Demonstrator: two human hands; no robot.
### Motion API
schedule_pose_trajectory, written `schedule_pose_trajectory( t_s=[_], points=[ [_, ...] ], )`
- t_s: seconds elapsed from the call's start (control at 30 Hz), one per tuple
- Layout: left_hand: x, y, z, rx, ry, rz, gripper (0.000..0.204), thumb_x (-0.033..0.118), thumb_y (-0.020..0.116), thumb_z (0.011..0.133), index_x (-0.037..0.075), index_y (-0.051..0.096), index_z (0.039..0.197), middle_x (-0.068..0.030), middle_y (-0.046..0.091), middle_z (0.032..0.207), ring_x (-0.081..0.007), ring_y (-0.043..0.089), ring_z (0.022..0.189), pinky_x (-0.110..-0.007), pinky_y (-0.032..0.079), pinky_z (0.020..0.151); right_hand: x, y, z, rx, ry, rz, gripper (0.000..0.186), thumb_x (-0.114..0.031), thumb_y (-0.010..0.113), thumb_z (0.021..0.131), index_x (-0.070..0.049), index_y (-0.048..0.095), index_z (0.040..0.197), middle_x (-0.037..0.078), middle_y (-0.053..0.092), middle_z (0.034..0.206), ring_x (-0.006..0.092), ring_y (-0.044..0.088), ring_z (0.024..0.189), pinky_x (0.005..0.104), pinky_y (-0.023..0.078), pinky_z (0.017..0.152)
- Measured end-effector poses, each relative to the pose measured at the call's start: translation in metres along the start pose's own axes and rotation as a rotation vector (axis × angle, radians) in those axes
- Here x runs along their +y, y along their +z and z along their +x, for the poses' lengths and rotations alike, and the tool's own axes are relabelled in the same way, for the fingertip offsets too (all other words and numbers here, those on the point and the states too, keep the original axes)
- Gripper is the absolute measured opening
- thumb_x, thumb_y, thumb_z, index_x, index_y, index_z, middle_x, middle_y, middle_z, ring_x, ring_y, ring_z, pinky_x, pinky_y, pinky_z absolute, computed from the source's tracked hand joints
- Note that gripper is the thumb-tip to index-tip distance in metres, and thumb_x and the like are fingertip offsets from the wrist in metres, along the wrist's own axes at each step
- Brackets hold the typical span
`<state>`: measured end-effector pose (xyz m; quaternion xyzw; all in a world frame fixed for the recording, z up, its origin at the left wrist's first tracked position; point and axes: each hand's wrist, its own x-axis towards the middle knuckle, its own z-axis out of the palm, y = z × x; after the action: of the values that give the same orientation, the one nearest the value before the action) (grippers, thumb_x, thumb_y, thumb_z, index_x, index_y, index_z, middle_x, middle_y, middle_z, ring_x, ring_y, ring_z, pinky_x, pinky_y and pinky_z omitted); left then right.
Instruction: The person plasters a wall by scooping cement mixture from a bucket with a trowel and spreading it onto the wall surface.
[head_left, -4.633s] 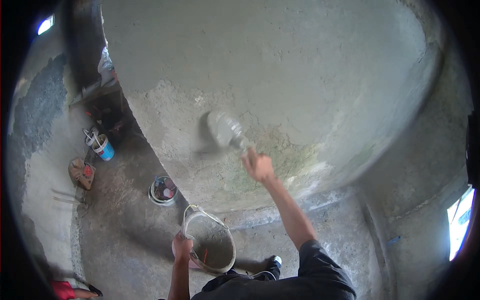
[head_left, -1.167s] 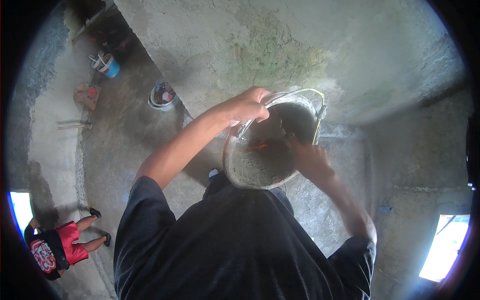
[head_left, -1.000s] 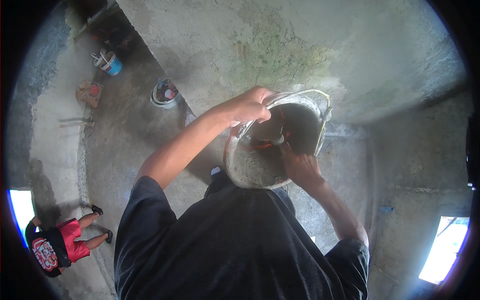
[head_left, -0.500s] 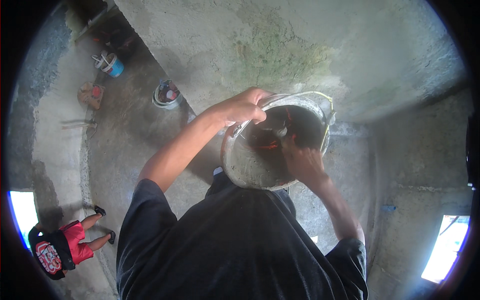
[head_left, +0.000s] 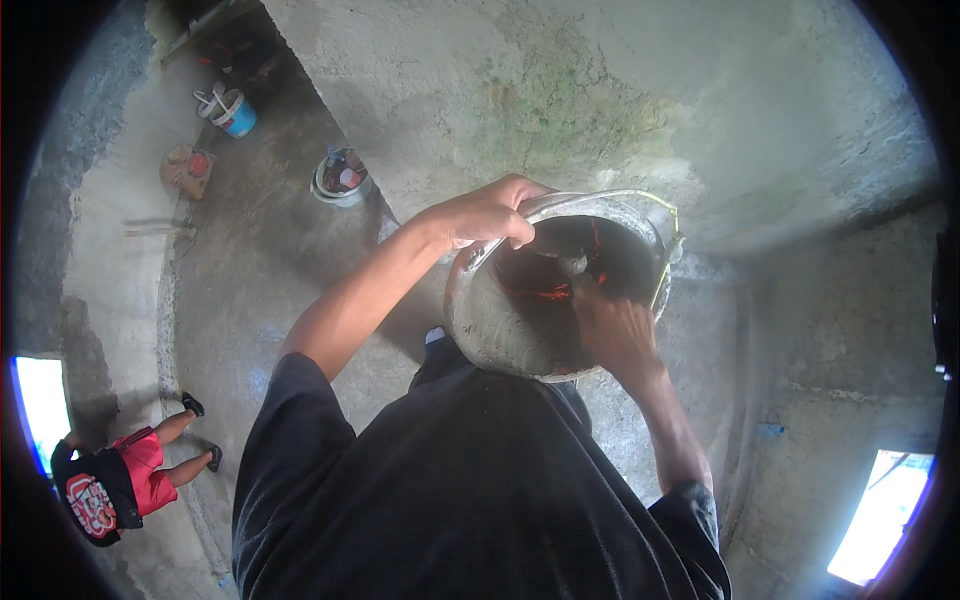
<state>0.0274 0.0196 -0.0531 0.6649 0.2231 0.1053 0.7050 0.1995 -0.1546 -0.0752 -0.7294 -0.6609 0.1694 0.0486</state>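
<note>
Tilted towards me in front of my body is a cement-smeared bucket (head_left: 500, 330) with a wire handle (head_left: 640, 192) over its far rim. My left hand (head_left: 492, 215) is closed on the rim and handle at the left, thumb towards the opening. My right hand (head_left: 615, 325) reaches into the opening from the right, fingers curled. Just beyond those fingers shows a grey, mortar-coated piece (head_left: 572, 264), perhaps part of a tool; its kind is not clear. Reddish-orange streaks mark the dark inside, and the bucket's depth is in shadow.
A rough plastered wall (head_left: 600, 110) rises just beyond the bucket. On the floor to the left stand a filled bucket (head_left: 340, 195) and a blue-and-white bucket (head_left: 237, 116). A brown bag (head_left: 186, 172) lies by the left wall. Another person (head_left: 130, 475) stands at lower left.
The bucket and my right hand have shifted slightly to the right in view. My left hand keeps its hold. The other person has shifted slightly in view.
</note>
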Motion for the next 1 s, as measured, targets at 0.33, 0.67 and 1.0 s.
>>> schedule_pose_trajectory(
  t_s=[0.33, 0.67, 1.0],
  points=[
    [-0.007, -0.002, 0.0, 0.007, -0.003, -0.002, 0.049, -0.004, 0.05, 0.059, -0.002, 0.062, 0.106, 0.0015, 0.048, 0.062, -0.0075, 0.043, 0.054, -0.023, 0.034, 0.05, 0.014, 0.041, -0.023, -0.105, -0.17, -0.201, 0.024, -0.012, 0.059, 0.078, -0.008, 0.061, 0.102, 0.016, 0.063, 0.078, 0.0338, 0.063, 0.067, 0.0442, 0.051, 0.061],
    [-0.007, -0.001, 0.001, -0.006, -0.005, -0.021, 0.052, -0.003, 0.051, 0.057, -0.003, 0.062, 0.108, 0.0014, 0.049, 0.062, -0.007, 0.044, 0.054, -0.023, 0.033, 0.049, 0.005, 0.038, 0.005, 0.152, -0.176, 0.042, 0.02, -0.026, 0.059, 0.082, -0.009, 0.06, 0.094, 0.015, 0.064, 0.074, 0.034, 0.064, 0.071, 0.0456, 0.048, 0.073],
    [-0.01, 0.0, -0.003, -0.02, -0.006, -0.066, 0.043, -0.003, 0.051, 0.058, -0.004, 0.063, 0.099, 0.0011, 0.049, 0.063, -0.0065, 0.044, 0.054, -0.022, 0.034, 0.049, 0.015, 0.021, -0.01, -0.018, -0.23, -0.274, 0.016, -0.02, 0.057, 0.082, -0.011, 0.063, 0.095, 0.013, 0.064, 0.073, 0.0323, 0.064, 0.071, 0.0448, 0.051, 0.065]
  ],
)
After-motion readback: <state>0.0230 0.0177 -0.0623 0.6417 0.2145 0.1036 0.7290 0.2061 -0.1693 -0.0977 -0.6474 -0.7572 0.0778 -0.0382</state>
